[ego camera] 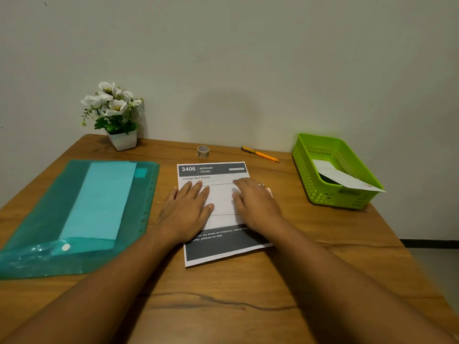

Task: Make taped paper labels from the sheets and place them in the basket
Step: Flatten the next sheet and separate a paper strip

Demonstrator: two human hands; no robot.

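Note:
A printed sheet [213,170] headed "3406 BEDROOM" lies on the wooden table in front of me, with a smaller folded white paper [222,202] on top of it. My left hand [186,209] presses flat on the paper's left part. My right hand [255,202] lies flat on its right part. A small roll of clear tape [203,151] stands behind the sheet near the wall. The green plastic basket [305,167] sits at the right, with one white paper piece [345,178] leaning over its front rim.
A teal plastic folder [44,219] holding a sheet lies at the left. A white pot of white flowers [116,115] stands at the back left. An orange pen [260,154] lies between the tape and the basket.

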